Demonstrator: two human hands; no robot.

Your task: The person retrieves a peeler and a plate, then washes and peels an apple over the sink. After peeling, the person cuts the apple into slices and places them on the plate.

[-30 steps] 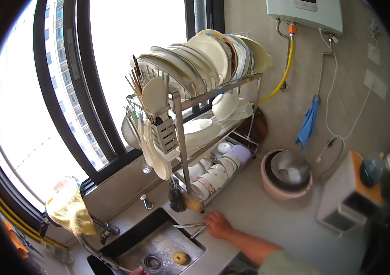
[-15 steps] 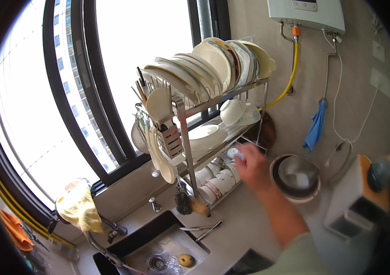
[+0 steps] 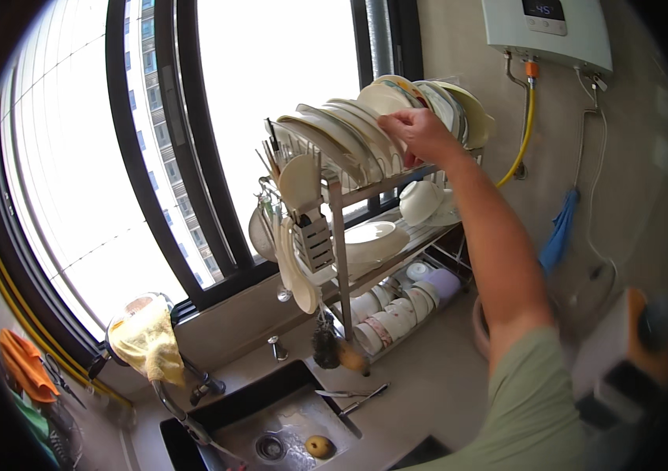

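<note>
Plates (image 3: 352,132) above counter (image 3: 432,373) — bright window (image 3: 279,59).

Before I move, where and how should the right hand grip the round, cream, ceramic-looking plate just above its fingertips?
I'd pinch the cream plate's upper rim, thumb and fingers on opposite faces, right hand coming from above. It stands on edge in the silver metal rack, plates on both sides, its top rim exposed.

Right hand (image 3: 422,136) at plates (image 3: 385,97) on rack (image 3: 340,243)
</note>
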